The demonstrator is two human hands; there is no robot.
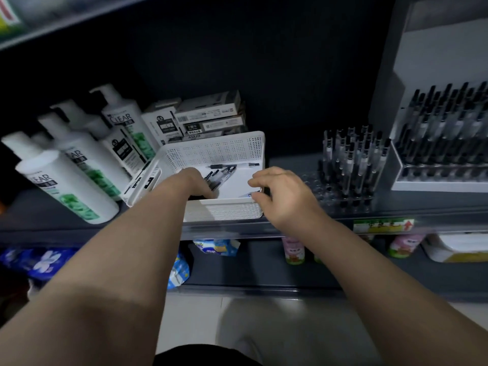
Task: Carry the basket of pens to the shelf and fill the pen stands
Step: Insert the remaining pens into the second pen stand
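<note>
Dim and dark-backed, the shelf (pixel 290 165) holds white shampoo bottles (pixel 66 180) toward its left end and a tiered white pen stand (pixel 435 186), packed with pens, at its right end. Against the front edge sits the white basket (pixel 211 151), with a part-filled clear pen stand (pixel 324 191) just beside it on the right. My right grip (pixel 280 191) curls over the basket's right front corner, thumb on the rim. My left grip (pixel 194 180) closes down round loose pens (pixel 224 171) inside the basket.
</note>
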